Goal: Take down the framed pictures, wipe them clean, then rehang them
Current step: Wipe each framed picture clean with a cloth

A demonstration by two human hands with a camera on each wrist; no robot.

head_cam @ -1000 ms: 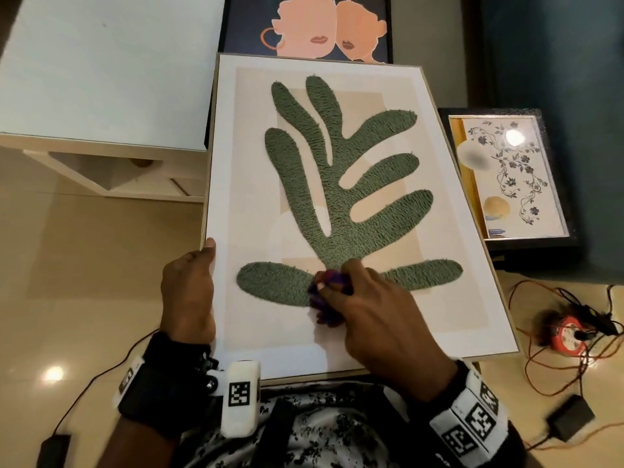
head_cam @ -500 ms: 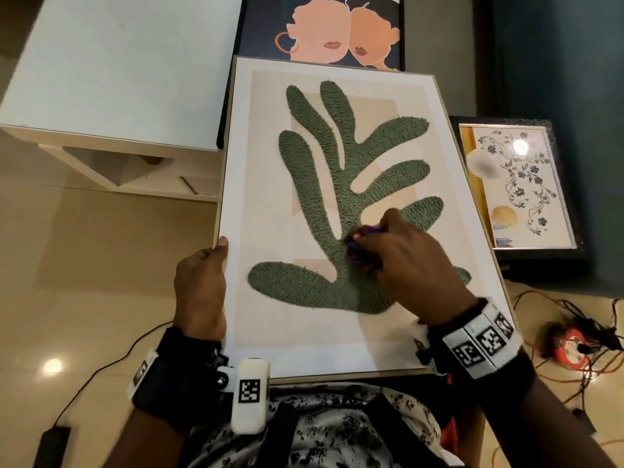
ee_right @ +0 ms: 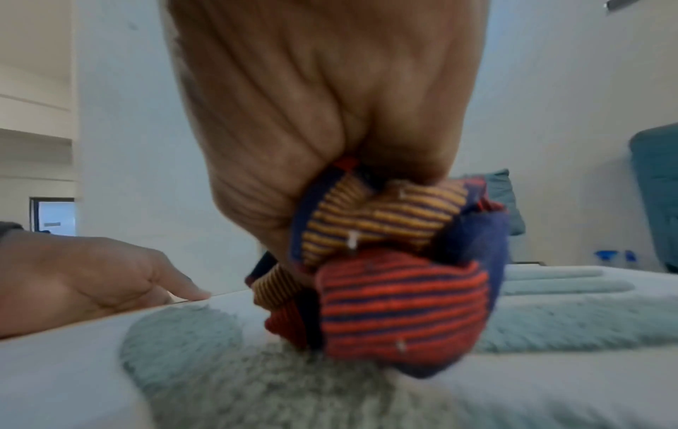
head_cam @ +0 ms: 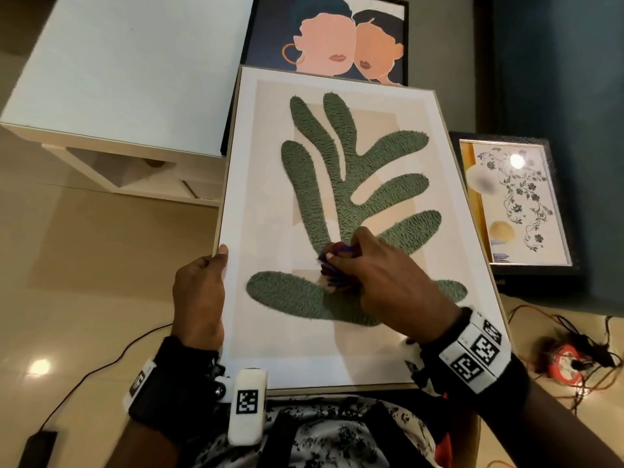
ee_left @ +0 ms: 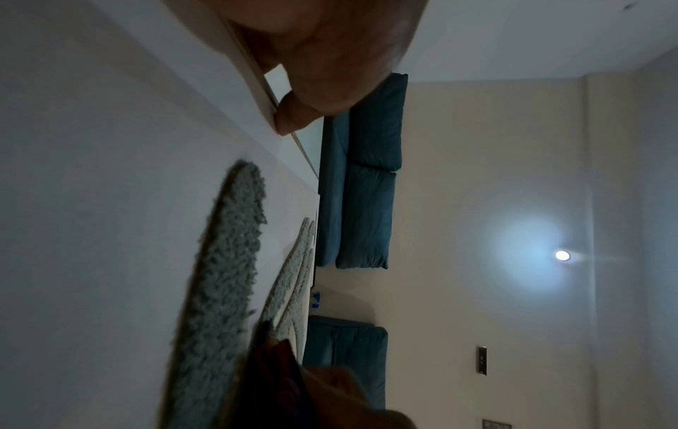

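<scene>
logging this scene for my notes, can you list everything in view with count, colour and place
leaf picture: 1, green leaf on cream, pale frame, on the lap
cloth: 1, red, orange and navy stripes, bunched on the leaf picture
portrait picture: 1, two peach faces on navy, behind the leaf picture
floral picture: 1, dark frame, on the right
table: 1, white, upper left
cable reel: 1, orange, floor at right
sofa: 1, teal, by the wall
left hand: grips the frame's left edge
right hand: grips the cloth
</scene>
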